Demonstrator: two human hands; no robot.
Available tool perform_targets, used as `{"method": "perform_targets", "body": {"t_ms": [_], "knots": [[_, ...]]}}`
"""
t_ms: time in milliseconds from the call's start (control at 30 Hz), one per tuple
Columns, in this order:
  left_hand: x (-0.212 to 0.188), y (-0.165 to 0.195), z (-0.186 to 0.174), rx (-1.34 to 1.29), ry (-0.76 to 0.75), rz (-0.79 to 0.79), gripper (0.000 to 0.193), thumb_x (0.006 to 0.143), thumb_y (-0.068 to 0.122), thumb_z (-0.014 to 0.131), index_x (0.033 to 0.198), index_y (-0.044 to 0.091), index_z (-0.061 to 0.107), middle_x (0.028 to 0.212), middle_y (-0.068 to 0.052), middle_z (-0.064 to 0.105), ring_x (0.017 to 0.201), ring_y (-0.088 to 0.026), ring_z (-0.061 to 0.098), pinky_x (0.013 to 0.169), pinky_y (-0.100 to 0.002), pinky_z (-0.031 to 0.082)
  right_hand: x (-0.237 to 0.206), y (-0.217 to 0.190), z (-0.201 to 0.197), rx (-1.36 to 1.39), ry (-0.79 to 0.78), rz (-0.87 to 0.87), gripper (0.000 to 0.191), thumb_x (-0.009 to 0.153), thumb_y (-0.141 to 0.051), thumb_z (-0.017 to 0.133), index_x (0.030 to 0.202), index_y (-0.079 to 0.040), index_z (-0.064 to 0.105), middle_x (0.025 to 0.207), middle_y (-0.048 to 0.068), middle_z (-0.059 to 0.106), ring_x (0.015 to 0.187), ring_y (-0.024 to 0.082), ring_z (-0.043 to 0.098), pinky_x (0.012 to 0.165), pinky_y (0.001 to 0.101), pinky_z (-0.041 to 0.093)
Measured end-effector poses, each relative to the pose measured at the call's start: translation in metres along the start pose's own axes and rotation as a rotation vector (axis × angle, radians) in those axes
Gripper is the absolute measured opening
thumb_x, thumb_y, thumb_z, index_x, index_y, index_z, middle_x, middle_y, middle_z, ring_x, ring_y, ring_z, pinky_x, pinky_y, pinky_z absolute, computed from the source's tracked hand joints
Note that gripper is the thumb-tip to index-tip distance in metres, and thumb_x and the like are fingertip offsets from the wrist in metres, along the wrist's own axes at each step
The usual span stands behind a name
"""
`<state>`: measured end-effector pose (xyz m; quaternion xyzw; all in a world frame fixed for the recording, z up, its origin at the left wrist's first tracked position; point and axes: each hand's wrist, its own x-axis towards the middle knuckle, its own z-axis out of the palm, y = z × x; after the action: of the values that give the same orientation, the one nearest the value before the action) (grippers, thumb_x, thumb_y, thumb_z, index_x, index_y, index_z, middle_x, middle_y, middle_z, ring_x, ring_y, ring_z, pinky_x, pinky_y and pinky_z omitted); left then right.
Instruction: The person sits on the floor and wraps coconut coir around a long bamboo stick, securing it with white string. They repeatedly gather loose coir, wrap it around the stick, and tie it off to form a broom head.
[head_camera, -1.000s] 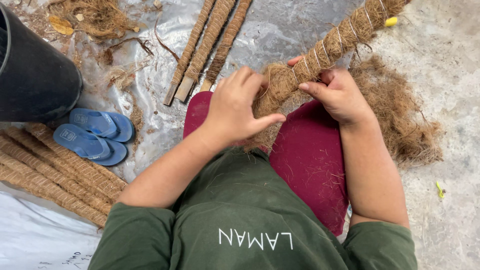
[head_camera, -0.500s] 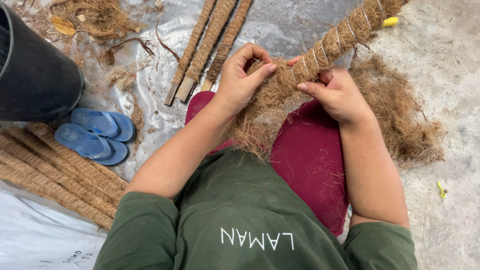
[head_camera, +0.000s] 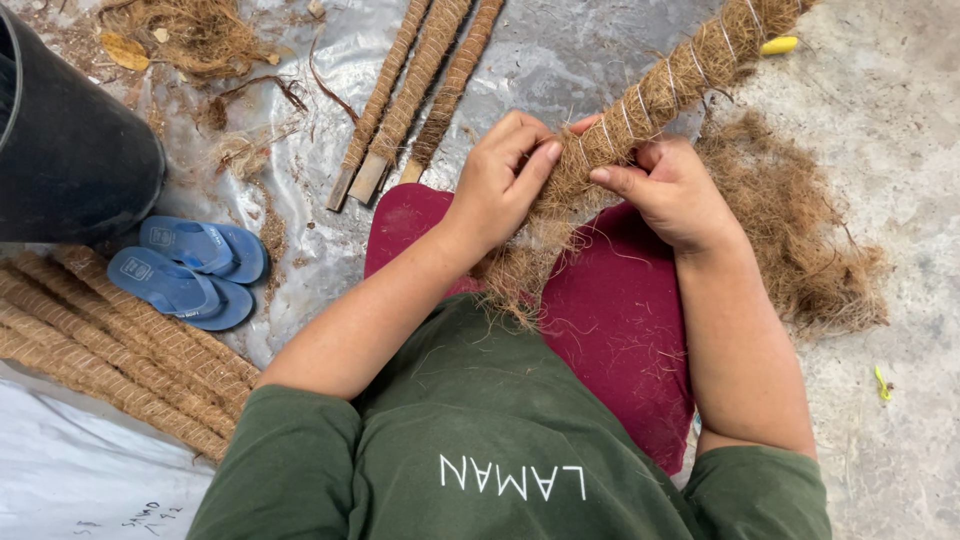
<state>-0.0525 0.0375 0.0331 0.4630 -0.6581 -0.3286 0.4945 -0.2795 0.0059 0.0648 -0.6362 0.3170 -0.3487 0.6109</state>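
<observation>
Centrally, coir-wrapped pole (head_camera: 660, 95) lies slantwise over maroon lap (head_camera: 610, 310), far end up right, near end frayed loose. Left hand (head_camera: 500, 185) curled round pole, fingertips pressing fibre flat, probably to keep it packed. Right hand (head_camera: 675, 190) cups other side, thumb pinching fibre against white binding string. Loose coir heap (head_camera: 800, 240) right, within reach. Finished poles (head_camera: 110, 350) stacked near left; blue sandals (head_camera: 185, 270), black bucket (head_camera: 70, 150) beside.
</observation>
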Motion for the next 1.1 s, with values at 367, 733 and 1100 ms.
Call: {"method": "perform_targets", "body": {"t_ms": [367, 733, 1100], "knots": [[-0.002, 0.013, 0.007, 0.243, -0.186, -0.007, 0.063, 0.101, 0.054, 0.058, 0.139, 0.005, 0.054, 0.12, -0.018, 0.07, 0.111, -0.034, 0.069, 0.091, -0.044, 0.055, 0.001, -0.003, 0.003, 0.037, 0.001, -0.031, 0.045, 0.096, -0.003, 0.068, 0.14, 0.0, 0.058, 0.128, 0.009, 0.068, 0.12, 0.017, 0.065, 0.109, 0.0336, 0.052], [0.0, 0.021, 0.01, 0.32, -0.073, -0.035, 0.039, 0.076, 0.017, 0.079, 0.11, 0.008, 0.062, 0.097, -0.015, 0.071, 0.093, -0.034, 0.072, 0.078, -0.045, 0.056, 0.004, -0.001, 0.01, 0.019, -0.02, -0.04, 0.046, 0.096, -0.003, 0.068, 0.14, 0.001, 0.057, 0.125, 0.008, 0.069, 0.118, 0.016, 0.065, 0.105, 0.0332, 0.053], [0.006, 0.012, 0.007, 0.171, -0.169, -0.118, 0.061, 0.077, 0.015, 0.075, 0.132, 0.006, 0.051, 0.092, -0.016, 0.074, 0.086, -0.033, 0.075, 0.075, -0.043, 0.059, 0.004, 0.007, 0.004, 0.023, -0.016, -0.032, 0.046, 0.095, -0.003, 0.07, 0.139, 0.001, 0.057, 0.126, 0.008, 0.068, 0.117, 0.016, 0.064, 0.104, 0.0321, 0.052]]}}
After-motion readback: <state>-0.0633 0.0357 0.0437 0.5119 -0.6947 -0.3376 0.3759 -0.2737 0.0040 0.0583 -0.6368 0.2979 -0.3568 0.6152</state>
